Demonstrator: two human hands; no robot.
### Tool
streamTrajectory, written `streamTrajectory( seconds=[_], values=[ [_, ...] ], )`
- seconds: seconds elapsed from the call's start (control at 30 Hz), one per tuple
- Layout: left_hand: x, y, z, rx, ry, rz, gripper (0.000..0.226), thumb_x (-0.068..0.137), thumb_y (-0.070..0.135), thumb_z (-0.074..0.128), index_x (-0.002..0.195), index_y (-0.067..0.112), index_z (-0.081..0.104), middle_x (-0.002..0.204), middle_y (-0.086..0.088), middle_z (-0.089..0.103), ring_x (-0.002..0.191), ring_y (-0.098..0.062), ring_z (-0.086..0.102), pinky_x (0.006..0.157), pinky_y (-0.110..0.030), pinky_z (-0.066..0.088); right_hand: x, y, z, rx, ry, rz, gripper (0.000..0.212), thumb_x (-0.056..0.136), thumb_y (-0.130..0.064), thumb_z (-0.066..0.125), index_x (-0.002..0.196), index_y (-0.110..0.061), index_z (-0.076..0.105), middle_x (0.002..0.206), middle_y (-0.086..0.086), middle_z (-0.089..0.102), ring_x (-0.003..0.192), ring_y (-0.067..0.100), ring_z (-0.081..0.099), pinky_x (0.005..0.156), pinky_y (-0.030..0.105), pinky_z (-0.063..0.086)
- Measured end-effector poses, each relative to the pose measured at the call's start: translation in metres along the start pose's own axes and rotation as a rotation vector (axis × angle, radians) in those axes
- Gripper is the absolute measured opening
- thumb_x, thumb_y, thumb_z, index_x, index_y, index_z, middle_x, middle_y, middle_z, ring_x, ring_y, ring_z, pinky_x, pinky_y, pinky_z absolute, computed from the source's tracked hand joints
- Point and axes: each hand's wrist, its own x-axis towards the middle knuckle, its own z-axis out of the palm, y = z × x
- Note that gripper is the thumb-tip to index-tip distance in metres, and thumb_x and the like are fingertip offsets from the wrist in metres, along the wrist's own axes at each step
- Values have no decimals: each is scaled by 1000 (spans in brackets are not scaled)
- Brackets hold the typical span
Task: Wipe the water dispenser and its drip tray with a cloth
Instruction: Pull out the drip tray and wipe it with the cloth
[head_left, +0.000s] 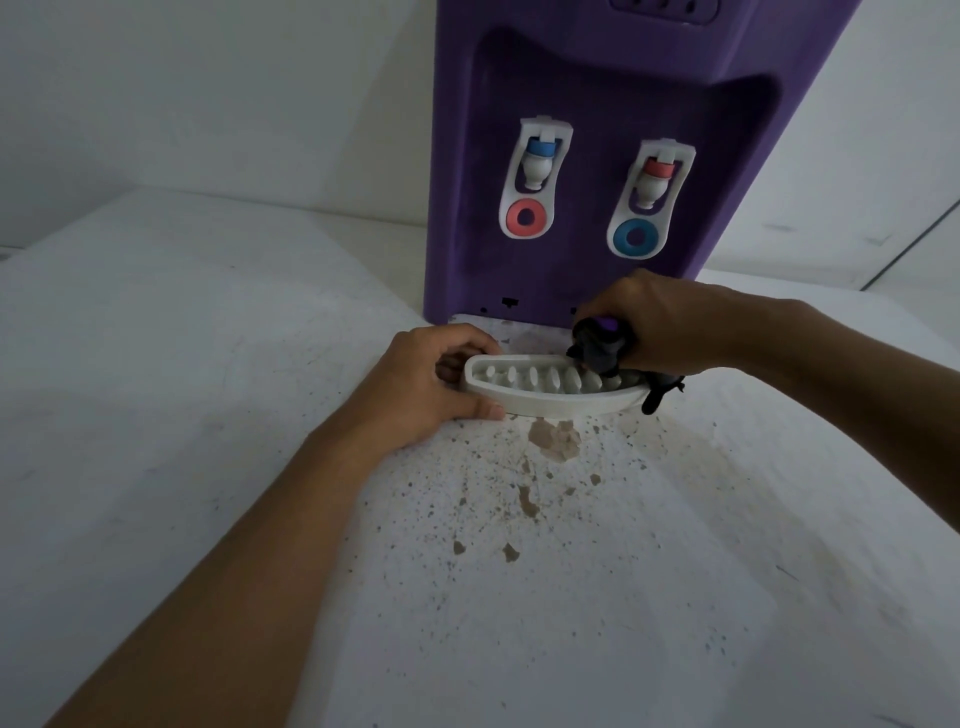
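Stains (550, 441) speckle the white counter (208, 364) nearest the camera; beyond them the left hand (415, 384) grips the drip tray (545, 402) by its left end; the right hand (665, 327) clutches a dark cloth (597, 348) against its slats; the purple water dispenser (597, 104) stands just behind.

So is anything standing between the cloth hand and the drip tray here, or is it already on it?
Nothing visible is in the way. The right hand grips the dark cloth and presses it onto the right end of the white drip tray, while the left hand holds the tray's left end.
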Motion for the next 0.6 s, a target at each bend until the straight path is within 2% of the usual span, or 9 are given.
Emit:
streamTrajectory(
  seconds=[0.1, 0.17, 0.27, 0.33, 0.47, 0.6],
  values=[
    [0, 1, 0, 5, -5, 4, 57, 61, 15, 100, 112, 24, 75, 104, 18, 77, 97, 1, 73, 81, -12, 57, 3, -3, 1, 64, -14, 24, 18, 86, -13, 79, 100, -22, 73, 92, -7, 73, 85, 10, 68, 75, 24, 55],
    [0, 1, 0, 3, -5, 3, 57, 61, 15, 100, 111, 25, 75, 104, 20, 76, 96, 2, 73, 80, -11, 57, 4, -2, 1, 114, 10, 41, 22, 84, -23, 84, 103, -20, 74, 94, -7, 74, 87, 10, 68, 78, 24, 57],
    [0, 1, 0, 3, 1, 7, 57, 61, 15, 101, 111, 25, 76, 104, 20, 77, 96, 2, 73, 81, -12, 57, 3, -2, 3, 235, 78, 32, 28, 75, -32, 90, 99, -26, 77, 87, -20, 75, 87, -5, 68, 74, 7, 51],
    [0, 0, 0, 3, 4, 9, 58, 60, 16, 101, 111, 25, 76, 104, 19, 77, 97, 1, 73, 82, -13, 57, 4, -4, 5, 280, 116, 26, 27, 73, -31, 90, 96, -24, 78, 84, -23, 75, 85, -8, 68, 72, 3, 49],
    [-1, 1, 0, -1, 0, 8, 58, 60, 17, 101, 110, 27, 75, 105, 20, 77, 98, 1, 73, 82, -12, 57, 6, -12, 14, 322, 189, -28, 25, 75, -24, 89, 95, -14, 79, 89, -8, 77, 85, 0, 71, 75, 11, 54],
    [0, 1, 1, -4, 3, -5, 57, 60, 16, 101, 110, 27, 76, 105, 17, 77, 98, 1, 73, 82, -12, 57, 1, -15, 11, 281, 161, -39, 22, 80, -16, 88, 100, -14, 79, 93, -6, 77, 88, 3, 71, 77, 14, 55]
  ],
)
